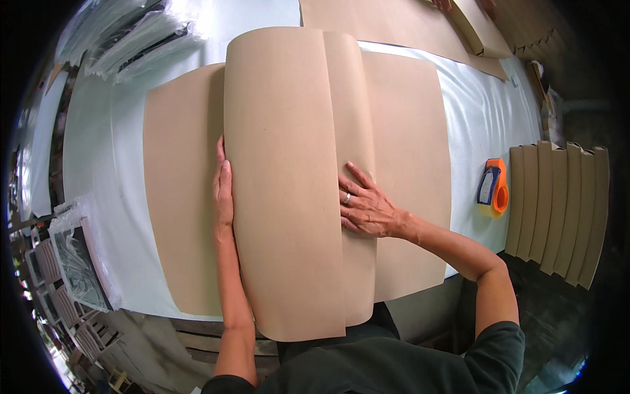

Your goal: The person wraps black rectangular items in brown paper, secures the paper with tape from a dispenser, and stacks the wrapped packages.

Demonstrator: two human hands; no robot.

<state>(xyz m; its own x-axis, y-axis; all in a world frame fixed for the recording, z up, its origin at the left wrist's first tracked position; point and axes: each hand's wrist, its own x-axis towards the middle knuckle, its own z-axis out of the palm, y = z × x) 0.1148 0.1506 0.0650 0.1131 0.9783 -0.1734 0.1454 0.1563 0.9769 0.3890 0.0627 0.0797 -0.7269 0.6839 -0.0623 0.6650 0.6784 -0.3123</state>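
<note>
R fingers [356, 172] spread on folded cardboard [282, 184], L fingers [226, 175] straight vs. its side; wrap looks mostly done, overlap edge prob. unfixed.

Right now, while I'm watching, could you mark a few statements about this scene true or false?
1. The left hand lies against the curled brown cardboard sheet. True.
2. A silver-coloured ring shows on the right hand. True.
3. Both hands wear gloves. False: both are bare.
4. The orange plastic tape dispenser is right of the curled brown cardboard sheet. True.
5. The right hand holds the orange plastic tape dispenser. False: that hand rests on the curled brown cardboard sheet.
</note>
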